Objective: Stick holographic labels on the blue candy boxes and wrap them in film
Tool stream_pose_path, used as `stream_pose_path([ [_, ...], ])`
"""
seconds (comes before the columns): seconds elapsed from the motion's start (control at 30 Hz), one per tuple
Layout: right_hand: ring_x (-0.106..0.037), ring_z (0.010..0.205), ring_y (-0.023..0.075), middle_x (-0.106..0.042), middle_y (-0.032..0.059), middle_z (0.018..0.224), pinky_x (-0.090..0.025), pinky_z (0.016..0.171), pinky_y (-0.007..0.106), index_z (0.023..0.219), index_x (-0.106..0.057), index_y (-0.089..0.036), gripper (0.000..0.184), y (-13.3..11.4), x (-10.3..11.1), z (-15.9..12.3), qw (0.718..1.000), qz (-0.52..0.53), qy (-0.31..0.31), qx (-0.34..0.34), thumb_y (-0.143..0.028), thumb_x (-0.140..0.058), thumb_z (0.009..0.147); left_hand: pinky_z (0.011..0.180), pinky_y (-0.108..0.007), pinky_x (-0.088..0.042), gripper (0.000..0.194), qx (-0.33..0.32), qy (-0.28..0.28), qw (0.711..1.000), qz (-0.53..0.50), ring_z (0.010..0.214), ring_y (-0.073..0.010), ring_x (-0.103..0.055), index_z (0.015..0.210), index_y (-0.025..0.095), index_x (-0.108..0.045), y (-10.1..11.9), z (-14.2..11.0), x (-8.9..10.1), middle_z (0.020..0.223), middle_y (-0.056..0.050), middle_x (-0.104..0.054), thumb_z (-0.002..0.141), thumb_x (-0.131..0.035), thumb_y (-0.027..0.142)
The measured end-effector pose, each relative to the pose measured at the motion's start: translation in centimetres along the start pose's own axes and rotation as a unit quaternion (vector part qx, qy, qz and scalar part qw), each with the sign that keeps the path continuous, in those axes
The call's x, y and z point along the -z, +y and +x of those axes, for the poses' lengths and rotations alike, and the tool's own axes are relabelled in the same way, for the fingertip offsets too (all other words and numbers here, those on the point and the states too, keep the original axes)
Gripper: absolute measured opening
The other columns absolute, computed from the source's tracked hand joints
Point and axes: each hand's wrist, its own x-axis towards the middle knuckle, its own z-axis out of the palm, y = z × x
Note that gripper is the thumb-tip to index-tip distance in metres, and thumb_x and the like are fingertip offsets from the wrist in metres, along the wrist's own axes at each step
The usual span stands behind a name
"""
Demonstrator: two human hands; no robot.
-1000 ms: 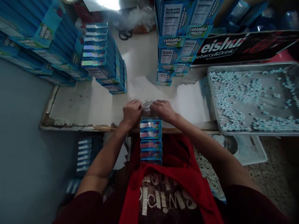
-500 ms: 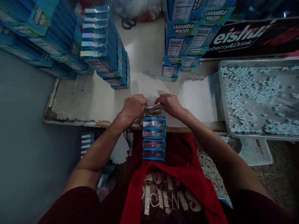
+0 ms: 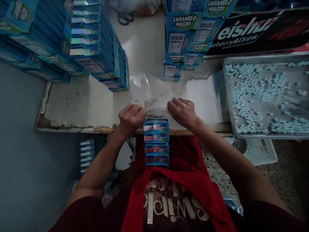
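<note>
A clear plastic bag [image 3: 156, 105] is stretched between my hands above the front of the worktable. My left hand [image 3: 132, 116] is closed on its left edge. My right hand [image 3: 182, 111], fingers curled, grips the right edge. Just below, a row of blue candy boxes [image 3: 156, 138] lies against my red apron, its far end at the table edge. Another piece of clear plastic [image 3: 140, 84] lies on the table beyond my left hand.
Tall stacks of blue candy boxes stand at the left [image 3: 96, 61] and centre right [image 3: 177, 45]. A metal tray [image 3: 228, 96] of pale blue candies rests at the right. Scissors [image 3: 125, 18] lie at the back. The worktable [image 3: 72, 106] has a worn front edge.
My hands have moved apart, the left one leftward and nearer to me, the right one rightward. The plastic between them is now pulled wider. The view has shifted slightly.
</note>
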Motion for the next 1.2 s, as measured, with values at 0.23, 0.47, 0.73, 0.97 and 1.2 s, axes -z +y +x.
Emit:
stream_pose_path([
  [0.23, -0.056, 0.071, 0.0161, -0.075, 0.0055, 0.083, -0.023, 0.064, 0.035, 0.09, -0.076, -0.019, 0.031, -1.1, -2.8, -3.0, 0.999, 0.036, 0.004, -0.025, -0.021, -0.052, 0.109, 0.068, -0.035, -0.04, 0.023, 0.046, -0.102, 0.994, 0.019, 0.08, -0.0234, -0.064, 0.087, 0.021, -0.074, 1.7, -2.7, -0.3, 0.084, -0.009, -0.072, 0.103, -0.058, 0.022],
  [0.47, -0.07, 0.08, 0.0186, -0.084, 0.0072, 0.099, -0.023, 0.065, 0.034, 0.102, -0.079, -0.021, 0.027, -2.7, 2.3, -3.2, 0.98, 0.083, -0.138, -0.117, -0.029, -0.055, 0.11, 0.068, -0.03, -0.044, 0.024, 0.06, -0.2, 0.976, -0.056, 0.085, -0.0207, -0.069, 0.095, 0.022, -0.078, 1.4, 1.4, 2.0, 0.093, -0.006, -0.077, 0.107, -0.059, 0.03],
  [0.73, -0.072, 0.076, 0.0197, -0.085, 0.0088, 0.094, -0.025, 0.064, 0.033, 0.102, -0.082, -0.021, 0.024, -3.6, 6.5, -2.9, 0.969, 0.082, -0.174, -0.154, -0.03, -0.06, 0.106, 0.07, -0.033, -0.049, 0.02, 0.054, -0.081, 0.995, -0.022, 0.087, -0.0226, -0.07, 0.103, 0.022, -0.079, 3.9, -0.6, 5.6, 0.094, -0.008, -0.078, 0.107, -0.06, 0.026],
  [0.97, -0.07, 0.071, 0.015, -0.083, 0.0037, 0.086, -0.032, 0.065, 0.028, 0.091, -0.077, -0.021, 0.019, -6.0, 6.8, -5.6, 0.968, 0.162, 0.022, -0.189, -0.029, -0.065, 0.102, 0.073, -0.032, -0.051, 0.009, 0.242, 0.034, 0.968, -0.046, 0.08, -0.0199, -0.07, 0.088, 0.022, -0.073, 7.6, -1.7, 7.9, 0.085, -0.003, -0.073, 0.097, -0.074, 0.021],
  [1.2, -0.063, 0.069, 0.0148, -0.075, 0.0041, 0.08, -0.035, 0.064, 0.029, 0.082, -0.069, -0.02, 0.019, -7.5, 6.8, -5.3, 0.951, 0.201, 0.099, -0.212, -0.019, -0.059, 0.098, 0.075, -0.035, -0.052, 0.013, 0.312, 0.096, 0.944, -0.05, 0.083, -0.0213, -0.068, 0.089, 0.022, -0.066, 9.1, -1.9, 6.3, 0.087, -0.004, -0.07, 0.102, -0.07, 0.022],
])
